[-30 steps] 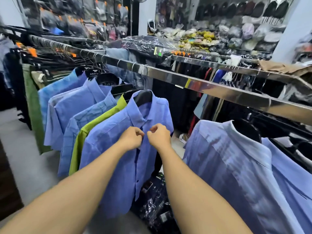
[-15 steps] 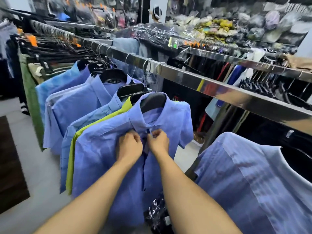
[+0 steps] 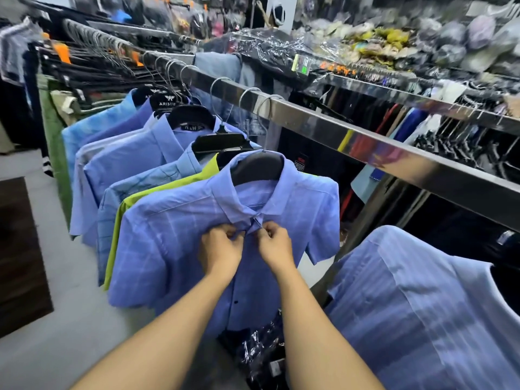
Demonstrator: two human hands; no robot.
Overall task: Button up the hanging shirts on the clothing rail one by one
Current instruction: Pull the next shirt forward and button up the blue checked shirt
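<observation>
Your left hand (image 3: 221,249) and right hand (image 3: 274,243) meet just under the collar of the blue checked shirt (image 3: 168,237). Each hand is curled and pinches one edge of the shirt's front; the knuckles are nearly touching. The shirt hangs on a dark hanger (image 3: 257,167) from the steel rail (image 3: 365,142). A dark button (image 3: 235,301) shows lower on the front. A lime shirt (image 3: 168,187) hangs just behind it. A striped blue shirt (image 3: 408,305) hangs to your right, apart.

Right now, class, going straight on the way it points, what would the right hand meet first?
The shirt: the right hand pinches its front just below the collar. Beyond that, depth is unclear.
</observation>
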